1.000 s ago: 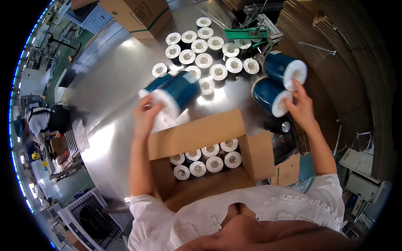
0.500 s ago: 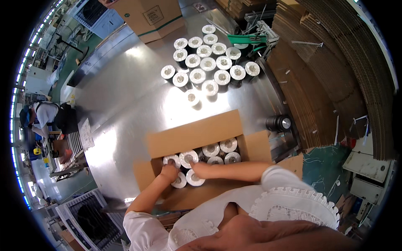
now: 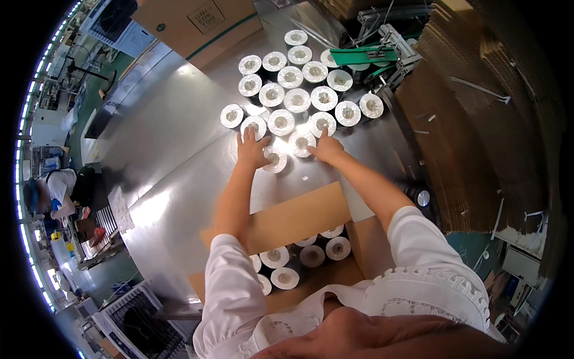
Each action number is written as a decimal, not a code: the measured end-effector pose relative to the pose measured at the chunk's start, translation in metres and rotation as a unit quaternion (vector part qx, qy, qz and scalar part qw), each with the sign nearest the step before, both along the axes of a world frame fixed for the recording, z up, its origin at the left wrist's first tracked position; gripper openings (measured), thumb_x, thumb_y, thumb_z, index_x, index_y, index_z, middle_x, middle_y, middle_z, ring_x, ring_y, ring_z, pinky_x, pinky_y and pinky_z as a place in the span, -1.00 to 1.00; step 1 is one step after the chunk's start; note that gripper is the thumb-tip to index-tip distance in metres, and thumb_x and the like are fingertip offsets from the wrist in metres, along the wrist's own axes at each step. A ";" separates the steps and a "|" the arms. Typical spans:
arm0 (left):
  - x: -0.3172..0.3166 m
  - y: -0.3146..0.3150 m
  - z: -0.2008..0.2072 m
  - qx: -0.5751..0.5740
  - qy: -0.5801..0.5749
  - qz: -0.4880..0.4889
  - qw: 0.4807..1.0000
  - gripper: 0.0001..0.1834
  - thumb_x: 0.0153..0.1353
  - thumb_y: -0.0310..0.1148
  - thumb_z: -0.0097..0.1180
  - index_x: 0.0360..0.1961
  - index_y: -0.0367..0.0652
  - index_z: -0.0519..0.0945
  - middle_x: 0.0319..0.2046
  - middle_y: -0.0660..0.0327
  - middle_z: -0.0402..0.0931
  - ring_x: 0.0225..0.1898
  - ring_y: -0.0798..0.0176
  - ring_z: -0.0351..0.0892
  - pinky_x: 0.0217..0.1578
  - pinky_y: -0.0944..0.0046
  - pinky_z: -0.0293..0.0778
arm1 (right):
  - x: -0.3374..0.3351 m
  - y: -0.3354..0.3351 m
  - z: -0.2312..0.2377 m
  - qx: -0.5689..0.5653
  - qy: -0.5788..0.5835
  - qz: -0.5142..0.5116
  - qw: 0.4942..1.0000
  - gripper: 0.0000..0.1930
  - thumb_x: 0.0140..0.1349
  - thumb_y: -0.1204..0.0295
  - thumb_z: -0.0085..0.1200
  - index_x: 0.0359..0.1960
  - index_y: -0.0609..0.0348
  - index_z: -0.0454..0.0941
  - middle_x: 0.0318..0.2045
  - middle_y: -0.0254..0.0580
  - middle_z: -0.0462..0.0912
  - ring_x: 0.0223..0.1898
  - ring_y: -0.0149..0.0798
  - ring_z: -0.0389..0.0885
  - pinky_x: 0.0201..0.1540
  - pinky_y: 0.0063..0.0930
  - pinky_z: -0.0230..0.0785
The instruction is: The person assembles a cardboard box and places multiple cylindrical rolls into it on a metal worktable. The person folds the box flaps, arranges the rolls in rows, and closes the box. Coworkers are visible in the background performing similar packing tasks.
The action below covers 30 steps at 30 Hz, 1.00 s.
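Observation:
Dark cylinders with white, crinkled ring-shaped tops point(image 3: 297, 100) stand upright in a loose cluster on the metal table point(image 3: 173, 131). At the cluster's near left edge is my left hand point(image 3: 253, 152), open, its fingertips at one cylinder point(image 3: 253, 124) and its thumb side beside another point(image 3: 274, 161). My right hand point(image 3: 330, 149) is also open, fingers apart, with its fingertips touching the near-edge cylinders; one point(image 3: 301, 145) lies just left of its thumb. Close to my body, an open cardboard box point(image 3: 299, 221) holds several similar cylinders point(image 3: 285, 277), partly hidden by its flap and my left sleeve.
A large carton point(image 3: 203, 30) stands at the far left of the table. Green-and-metal equipment point(image 3: 371, 55) sits at the back right. Stacked flat cardboard point(image 3: 472, 137) lines the right side, near a dark cylinder with a shiny end point(image 3: 420, 196). Another person point(image 3: 60, 191) is at far left.
Both hands have left the cylinders in the near box and moved forward to the cluster on the table. My view has shifted a little.

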State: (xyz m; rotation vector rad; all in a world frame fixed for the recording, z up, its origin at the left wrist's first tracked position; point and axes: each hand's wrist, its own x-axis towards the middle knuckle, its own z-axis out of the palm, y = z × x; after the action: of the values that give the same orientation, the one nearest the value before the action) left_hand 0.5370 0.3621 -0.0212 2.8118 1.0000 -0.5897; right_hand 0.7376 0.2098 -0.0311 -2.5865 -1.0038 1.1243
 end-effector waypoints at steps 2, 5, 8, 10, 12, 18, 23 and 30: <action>0.013 -0.001 -0.024 -0.001 0.009 0.011 1.000 -0.29 -0.23 0.09 0.38 0.08 0.35 0.55 0.37 -0.04 0.04 0.41 -0.09 -0.06 0.36 -0.08 -0.09 | -0.004 0.006 -0.024 0.036 0.016 -0.030 0.999 0.00 0.00 0.11 0.25 0.35 0.41 -0.04 -0.25 0.19 0.65 -0.19 0.10 0.64 -0.12 -0.21 0.50; 0.013 0.001 -0.041 0.003 0.011 0.003 1.000 -0.50 -0.16 0.06 0.34 -0.11 0.26 0.68 0.24 -0.02 0.24 0.25 -0.06 0.21 0.18 -0.01 0.23 | -0.002 0.013 -0.066 0.092 0.025 -0.047 0.994 0.01 -0.02 0.13 0.28 0.33 0.46 -0.03 -0.18 0.24 0.62 -0.10 0.12 0.61 -0.04 -0.16 0.47; -0.001 0.005 -0.025 -0.039 0.007 0.013 0.999 -0.52 -0.10 0.05 0.31 -0.14 0.11 0.70 -0.04 0.04 0.49 -0.02 0.02 0.45 -0.10 0.02 0.44 | 0.014 0.010 -0.072 0.130 0.032 0.001 0.991 -0.05 -0.06 0.13 0.30 0.28 0.45 0.12 -0.20 0.26 0.62 -0.11 0.15 0.61 -0.03 -0.18 0.46; -0.024 0.012 -0.002 -0.089 -0.085 0.054 0.991 -0.53 -0.10 0.04 0.32 -0.17 0.06 0.71 -0.17 0.05 0.53 -0.09 0.01 0.49 -0.11 0.03 0.45 | 0.031 -0.002 -0.054 0.164 0.016 0.055 0.985 -0.17 -0.09 0.20 0.31 0.21 0.39 0.29 -0.24 0.19 0.64 -0.17 0.07 0.64 -0.11 -0.21 0.49; -0.040 0.011 0.048 -0.117 -0.181 0.083 0.973 -0.55 -0.08 0.01 0.32 -0.18 0.01 0.71 -0.30 0.07 0.57 -0.19 0.05 0.53 -0.14 0.08 0.47 | 0.058 -0.028 -0.033 0.239 0.052 0.051 0.968 -0.19 -0.09 0.24 0.34 0.20 0.39 0.31 -0.25 0.14 0.66 -0.22 0.00 0.66 -0.13 -0.26 0.50; -0.136 -0.079 0.252 -0.540 -0.425 0.422 0.591 -0.64 0.14 -0.29 0.26 -0.07 -0.26 0.62 -0.04 0.13 0.57 -0.09 0.28 0.57 -0.07 0.27 0.48 | 0.102 -0.113 0.176 0.339 0.130 -0.060 0.930 -0.29 0.00 0.48 0.26 0.26 0.30 0.28 -0.30 -0.14 0.69 -0.31 -0.49 0.58 -0.22 -0.53 0.47; -0.146 -0.211 0.216 -0.721 -0.301 0.211 0.587 -0.55 0.18 -0.27 0.23 0.07 -0.22 0.53 -0.01 0.15 0.56 -0.06 0.16 0.59 -0.08 0.12 0.52 | 0.057 -0.184 0.271 0.473 0.008 0.083 0.877 -0.29 -0.03 0.52 0.29 0.24 0.26 0.32 -0.18 -0.05 0.68 -0.20 -0.36 0.66 -0.16 -0.47 0.53; -0.121 -0.301 0.078 -0.281 -0.136 -0.074 0.947 -0.49 0.17 -0.15 0.05 0.16 -0.04 0.45 0.12 0.02 0.37 0.22 -0.02 0.23 0.18 -0.03 0.19 | -0.104 -0.251 0.260 0.075 0.167 0.489 0.853 -0.38 0.13 0.39 0.03 0.20 0.49 0.19 -0.47 0.23 0.59 -0.41 0.14 0.61 -0.33 -0.05 0.47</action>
State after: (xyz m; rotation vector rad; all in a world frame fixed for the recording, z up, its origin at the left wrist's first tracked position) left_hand 0.4156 0.0610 0.0566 2.3743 0.4729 -0.3999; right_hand 0.6337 -0.0411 0.2291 -1.5823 -2.2677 1.4895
